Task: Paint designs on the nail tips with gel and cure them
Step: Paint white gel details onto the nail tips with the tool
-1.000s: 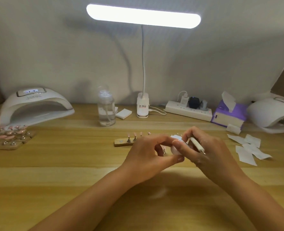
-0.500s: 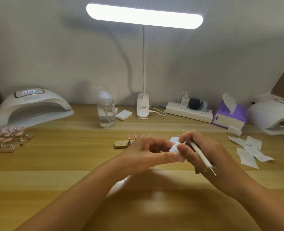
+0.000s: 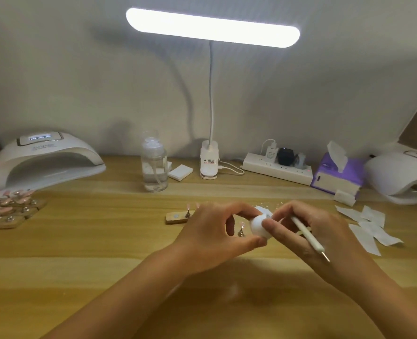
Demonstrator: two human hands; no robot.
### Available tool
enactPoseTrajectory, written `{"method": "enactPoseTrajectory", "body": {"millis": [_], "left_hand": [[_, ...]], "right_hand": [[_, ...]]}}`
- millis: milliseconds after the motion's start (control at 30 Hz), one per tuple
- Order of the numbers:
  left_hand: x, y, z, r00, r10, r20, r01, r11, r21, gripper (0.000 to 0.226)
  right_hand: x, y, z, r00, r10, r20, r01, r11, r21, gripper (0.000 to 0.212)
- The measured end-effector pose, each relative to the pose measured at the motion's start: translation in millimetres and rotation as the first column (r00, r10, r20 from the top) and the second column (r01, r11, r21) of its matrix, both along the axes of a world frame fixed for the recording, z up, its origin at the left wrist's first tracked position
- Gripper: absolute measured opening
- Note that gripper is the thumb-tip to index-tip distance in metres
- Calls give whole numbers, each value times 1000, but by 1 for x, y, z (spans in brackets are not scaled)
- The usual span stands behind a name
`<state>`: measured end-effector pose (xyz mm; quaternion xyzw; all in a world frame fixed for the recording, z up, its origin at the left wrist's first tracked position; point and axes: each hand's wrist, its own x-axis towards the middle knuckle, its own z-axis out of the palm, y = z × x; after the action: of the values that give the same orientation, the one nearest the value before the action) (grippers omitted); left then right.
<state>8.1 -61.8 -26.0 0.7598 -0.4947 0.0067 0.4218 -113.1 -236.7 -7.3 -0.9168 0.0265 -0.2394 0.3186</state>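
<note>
My left hand [image 3: 212, 237] pinches a small white wipe pad [image 3: 260, 225] between thumb and fingers above the table's middle. My right hand [image 3: 307, 237] holds a thin white nail brush [image 3: 308, 234] whose metal end points down to the right, and its thumb and forefinger also pinch the pad. A small wooden holder [image 3: 176, 217] with nail tips on metal stands lies just behind my left hand. One stand with a pink tip [image 3: 241, 230] shows between my fingers. A white curing lamp [image 3: 43, 160] sits at the back left.
A wooden board with several pink nail tips [image 3: 9, 209] lies at far left. A clear pump bottle [image 3: 153, 165], desk lamp base [image 3: 209, 160], power strip [image 3: 278, 167], purple tissue box [image 3: 337, 174] and second curing lamp [image 3: 403, 174] line the back. White wipes [image 3: 371, 228] lie at right.
Both hands stayed together over the table's middle. The brush swung so its metal end now points down right, and the white pad is now balled between both hands' fingertips.
</note>
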Motion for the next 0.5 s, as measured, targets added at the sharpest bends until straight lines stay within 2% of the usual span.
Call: {"method": "enactPoseTrajectory", "body": {"millis": [133, 233, 300, 433, 500], "left_hand": [[-4, 0, -7, 1000, -15, -12, 15, 1000, -19, 41], [-10, -3, -12, 984, 75, 161, -69, 997, -42, 43], [-13, -5, -12, 974, 102, 205, -89, 993, -72, 44], [-10, -6, -14, 966, 109, 233, -86, 991, -107, 43], [-9, -5, -17, 950, 150, 273, -116, 984, -136, 40]], "right_hand": [[-3, -7, 3, 987, 126, -97, -115, 987, 109, 29], [-1, -9, -4, 987, 44, -157, -39, 999, 32, 43], [2, -7, -7, 986, 52, -158, -48, 998, 34, 44], [0, -11, -6, 985, 122, -124, -117, 992, 48, 32], [0, -10, -6, 980, 145, -135, -135, 987, 82, 36]]}}
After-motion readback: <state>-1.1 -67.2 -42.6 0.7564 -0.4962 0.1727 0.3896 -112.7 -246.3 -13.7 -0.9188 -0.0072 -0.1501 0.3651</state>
